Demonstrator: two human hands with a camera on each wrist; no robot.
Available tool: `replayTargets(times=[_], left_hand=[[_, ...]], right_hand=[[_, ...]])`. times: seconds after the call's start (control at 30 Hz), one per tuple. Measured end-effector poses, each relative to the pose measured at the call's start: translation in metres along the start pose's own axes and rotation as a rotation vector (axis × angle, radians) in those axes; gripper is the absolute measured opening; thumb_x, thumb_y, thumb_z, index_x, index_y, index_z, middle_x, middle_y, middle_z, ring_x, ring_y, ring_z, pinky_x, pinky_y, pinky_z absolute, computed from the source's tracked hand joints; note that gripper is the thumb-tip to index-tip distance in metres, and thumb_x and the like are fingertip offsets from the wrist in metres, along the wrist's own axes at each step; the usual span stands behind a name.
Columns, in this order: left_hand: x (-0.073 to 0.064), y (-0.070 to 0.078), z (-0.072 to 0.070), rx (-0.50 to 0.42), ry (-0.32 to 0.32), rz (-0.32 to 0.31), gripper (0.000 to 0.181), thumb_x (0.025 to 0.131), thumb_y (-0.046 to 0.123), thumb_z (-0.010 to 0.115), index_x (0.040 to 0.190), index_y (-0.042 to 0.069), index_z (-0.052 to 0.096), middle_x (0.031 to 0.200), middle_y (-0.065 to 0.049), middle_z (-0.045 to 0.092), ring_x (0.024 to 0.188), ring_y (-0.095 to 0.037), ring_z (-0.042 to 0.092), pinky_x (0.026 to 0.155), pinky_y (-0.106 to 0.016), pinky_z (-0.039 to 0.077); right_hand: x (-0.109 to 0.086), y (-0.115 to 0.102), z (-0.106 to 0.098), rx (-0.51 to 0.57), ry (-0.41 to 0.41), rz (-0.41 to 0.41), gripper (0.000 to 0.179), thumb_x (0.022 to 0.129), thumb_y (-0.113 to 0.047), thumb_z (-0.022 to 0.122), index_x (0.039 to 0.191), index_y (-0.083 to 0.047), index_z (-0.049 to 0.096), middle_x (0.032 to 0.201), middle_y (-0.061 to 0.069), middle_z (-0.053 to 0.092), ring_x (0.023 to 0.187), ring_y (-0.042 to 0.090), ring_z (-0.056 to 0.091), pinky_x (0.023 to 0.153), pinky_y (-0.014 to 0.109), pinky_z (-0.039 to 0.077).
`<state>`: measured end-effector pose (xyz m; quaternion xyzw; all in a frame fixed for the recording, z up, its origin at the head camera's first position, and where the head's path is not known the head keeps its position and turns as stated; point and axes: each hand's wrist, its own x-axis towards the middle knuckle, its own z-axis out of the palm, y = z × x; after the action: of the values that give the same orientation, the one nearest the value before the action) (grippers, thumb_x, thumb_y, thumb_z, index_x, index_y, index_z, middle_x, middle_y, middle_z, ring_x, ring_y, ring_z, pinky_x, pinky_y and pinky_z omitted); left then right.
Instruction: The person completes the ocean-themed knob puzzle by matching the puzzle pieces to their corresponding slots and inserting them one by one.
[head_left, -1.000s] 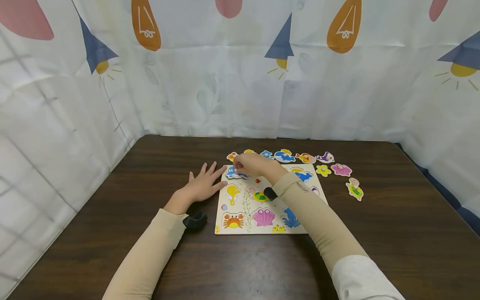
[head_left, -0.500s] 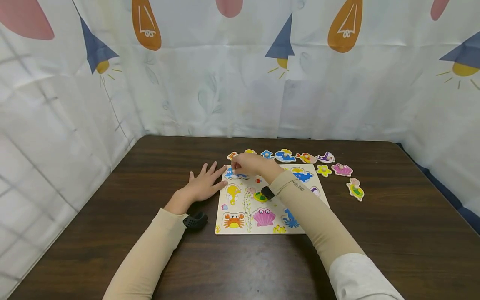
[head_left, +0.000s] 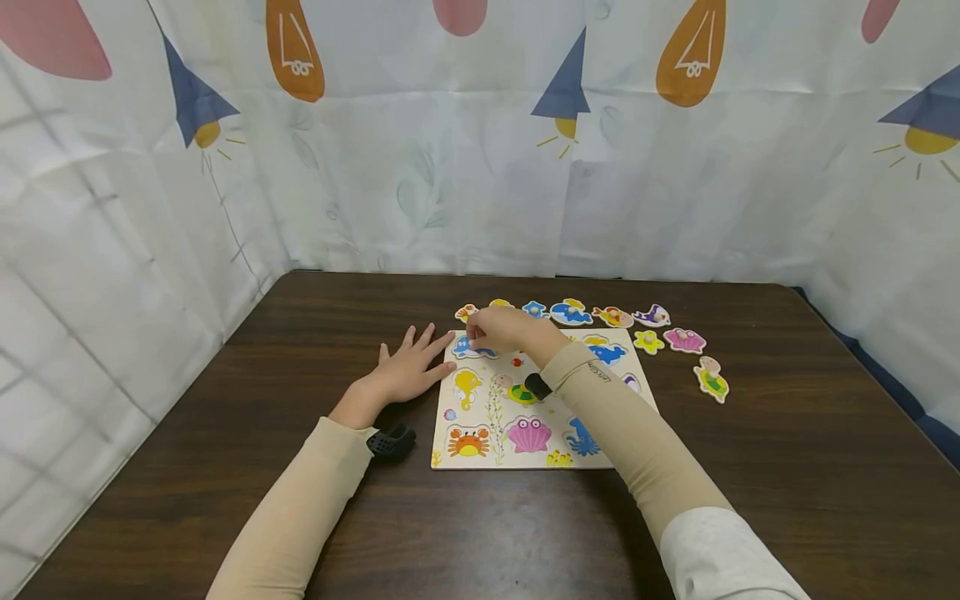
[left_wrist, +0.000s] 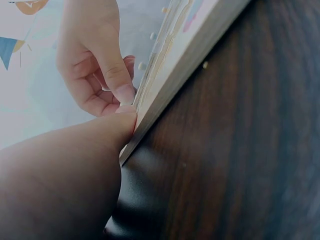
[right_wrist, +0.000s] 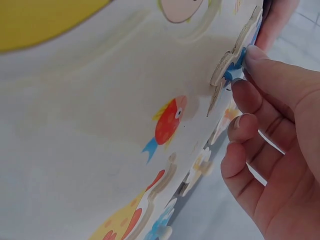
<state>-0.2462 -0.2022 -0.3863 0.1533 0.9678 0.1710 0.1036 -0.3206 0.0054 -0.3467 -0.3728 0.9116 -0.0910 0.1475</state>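
The right hand (head_left: 506, 327) pinches a blue puzzle piece (head_left: 460, 344) between thumb and forefinger, its other fingers loosely curled; the piece is at the far left corner of the puzzle board (head_left: 525, 462); the left hand (head_left: 401, 371) has straight, widely spread fingers, its thumb touching the board's left edge.

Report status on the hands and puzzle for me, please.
Left hand spread, touching left edge of puzzle board. Right hand pinching blue piece at board's far-left corner. Right sleeve hides part of board in head view.
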Motion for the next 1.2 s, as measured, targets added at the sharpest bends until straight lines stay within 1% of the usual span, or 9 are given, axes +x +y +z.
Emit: replayTargets(times=[0.37, 0.57, 0.67, 0.77, 0.9, 0.97, 1.0, 1.07, 1.2], left_hand=[[0.000, 0.000, 0.000, -0.005, 0.005, -0.005, 0.070, 0.108, 0.053, 0.043, 0.167, 0.023, 0.020, 0.171, -0.017, 0.005, 0.154, -0.046, -0.004, 0.109, -0.080, -0.002], [0.000, -0.001, 0.001, -0.008, 0.008, -0.004, 0.070, 0.108, 0.053, 0.043, 0.166, 0.022, 0.020, 0.171, -0.018, 0.005, 0.154, -0.046, -0.004, 0.109, -0.080, -0.003], [-0.001, 0.000, 0.000, -0.009, 0.003, -0.007, 0.071, 0.107, 0.054, 0.043, 0.167, 0.022, 0.020, 0.171, -0.018, 0.005, 0.154, -0.047, -0.004, 0.109, -0.080, -0.002], [-0.002, 0.001, 0.001, -0.009, 0.000, -0.009, 0.071, 0.108, 0.053, 0.043, 0.167, 0.022, 0.020, 0.171, -0.018, 0.005, 0.154, -0.046, -0.004, 0.109, -0.080, -0.003], [-0.001, 0.001, 0.001, -0.004, 0.000, -0.004, 0.071, 0.108, 0.053, 0.043, 0.167, 0.023, 0.019, 0.171, -0.018, 0.005, 0.154, -0.046, -0.004, 0.109, -0.080, -0.002], [0.000, 0.001, 0.002, -0.001, -0.003, -0.005, 0.071, 0.108, 0.054, 0.043, 0.167, 0.023, 0.019, 0.171, -0.018, 0.005, 0.154, -0.046, -0.004, 0.109, -0.080, -0.002], [0.000, 0.001, 0.002, 0.000, -0.003, -0.006, 0.071, 0.108, 0.054, 0.043, 0.167, 0.023, 0.019, 0.171, -0.018, 0.005, 0.154, -0.046, -0.004, 0.109, -0.079, -0.001], [-0.001, 0.001, 0.001, 0.000, -0.005, -0.009, 0.071, 0.108, 0.054, 0.043, 0.167, 0.023, 0.018, 0.171, -0.018, 0.005, 0.154, -0.046, -0.004, 0.110, -0.079, -0.001], [0.000, -0.002, 0.001, 0.004, 0.002, -0.007, 0.071, 0.108, 0.054, 0.043, 0.167, 0.023, 0.018, 0.171, -0.017, 0.005, 0.154, -0.045, -0.004, 0.110, -0.079, -0.002]], right_hand=[[-0.001, 0.001, 0.001, 0.014, 0.003, 0.005, 0.016, 0.104, -0.022, 0.063, 0.115, -0.010, 0.068, 0.097, 0.002, 0.063, 0.083, 0.016, 0.058, 0.079, 0.028, 0.051], [-0.004, 0.003, -0.001, 0.036, -0.008, -0.001, 0.023, 0.105, -0.021, 0.062, 0.125, -0.011, 0.068, 0.107, 0.004, 0.065, 0.091, 0.017, 0.059, 0.086, 0.029, 0.052], [-0.007, 0.004, -0.003, 0.038, -0.013, -0.020, 0.028, 0.105, -0.020, 0.062, 0.130, -0.010, 0.068, 0.113, 0.005, 0.066, 0.094, 0.017, 0.059, 0.088, 0.030, 0.052], [-0.013, 0.005, -0.005, 0.029, 0.009, -0.040, 0.030, 0.105, -0.019, 0.062, 0.133, -0.010, 0.068, 0.117, 0.007, 0.066, 0.098, 0.019, 0.060, 0.092, 0.033, 0.052], [-0.023, 0.007, -0.007, 0.025, 0.065, -0.061, 0.030, 0.105, -0.019, 0.063, 0.133, -0.009, 0.068, 0.122, 0.007, 0.067, 0.109, 0.021, 0.062, 0.098, 0.036, 0.051], [-0.029, 0.007, -0.009, 0.027, 0.088, -0.070, 0.030, 0.104, -0.018, 0.064, 0.132, -0.009, 0.068, 0.123, 0.007, 0.068, 0.112, 0.022, 0.063, 0.099, 0.037, 0.051], [-0.033, 0.008, -0.010, 0.025, 0.099, -0.074, 0.030, 0.104, -0.018, 0.064, 0.132, -0.009, 0.069, 0.123, 0.007, 0.069, 0.112, 0.022, 0.063, 0.099, 0.037, 0.051], [-0.040, 0.010, -0.012, 0.021, 0.125, -0.078, 0.028, 0.104, -0.018, 0.065, 0.130, -0.009, 0.070, 0.119, 0.005, 0.070, 0.105, 0.020, 0.064, 0.095, 0.036, 0.053], [-0.057, 0.017, -0.019, 0.022, 0.190, -0.081, 0.025, 0.103, -0.016, 0.066, 0.127, -0.010, 0.072, 0.113, 0.004, 0.070, 0.088, 0.017, 0.063, 0.080, 0.033, 0.054]])
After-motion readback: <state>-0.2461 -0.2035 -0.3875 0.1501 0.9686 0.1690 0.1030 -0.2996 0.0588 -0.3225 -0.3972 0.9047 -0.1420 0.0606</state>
